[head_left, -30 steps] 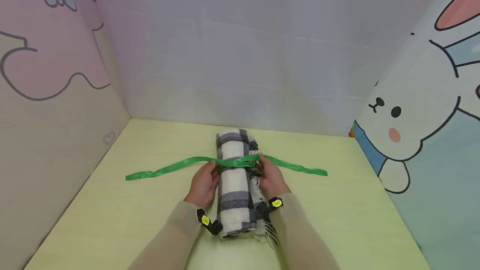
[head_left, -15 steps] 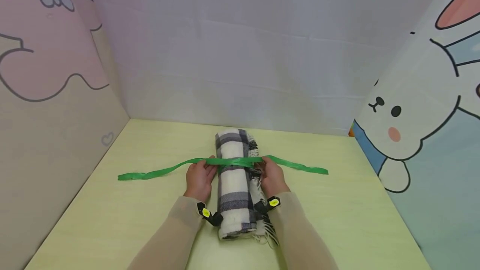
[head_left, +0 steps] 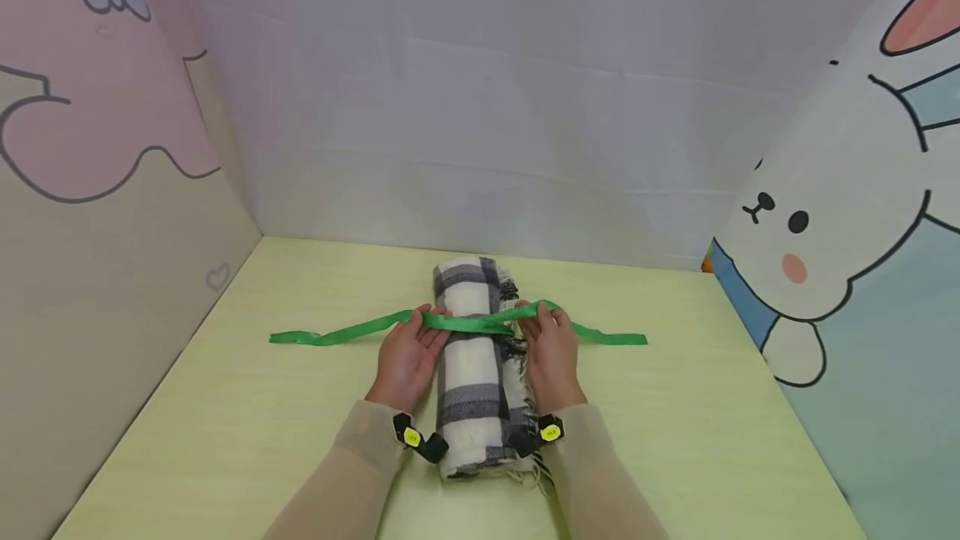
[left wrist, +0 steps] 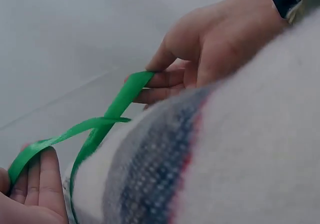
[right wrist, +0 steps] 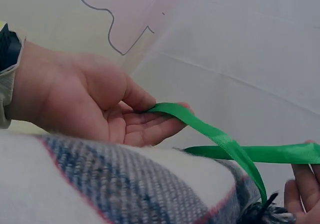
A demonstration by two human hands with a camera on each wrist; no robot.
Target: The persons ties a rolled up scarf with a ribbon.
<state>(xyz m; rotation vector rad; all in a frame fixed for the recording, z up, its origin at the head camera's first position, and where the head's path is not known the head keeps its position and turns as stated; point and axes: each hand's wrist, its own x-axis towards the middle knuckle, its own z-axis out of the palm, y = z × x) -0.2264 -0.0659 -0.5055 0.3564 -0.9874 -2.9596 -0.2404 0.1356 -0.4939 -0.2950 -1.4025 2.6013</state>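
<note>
A rolled plaid blanket (head_left: 468, 365), white with grey-blue checks, lies lengthwise on the table. Its fringe (head_left: 517, 369) shows along the right side. Around its upper part passes a green ribbon (head_left: 465, 324), whose two lengths cross over the roll in both wrist views. On the left, my left hand (head_left: 408, 361) pinches one length between thumb and fingers, palm turned up. My right hand (head_left: 553, 357) pinches the other length, raised a little above the roll's right side. Both ribbon ends trail outward beyond the hands. The ribbon's underside run is hidden beneath the blanket.
The pale yellow table (head_left: 697, 407) extends on both sides of the roll. A whitish cloth wall (head_left: 487, 107) closes the back. Printed side walls stand left and right, with a white rabbit (head_left: 817, 257) on the right one.
My right hand has shifted slightly right and up, lifting its ribbon length. My left hand moved left, then back toward the roll. The left ribbon end slid outward, then back in. The blanket stays put.
</note>
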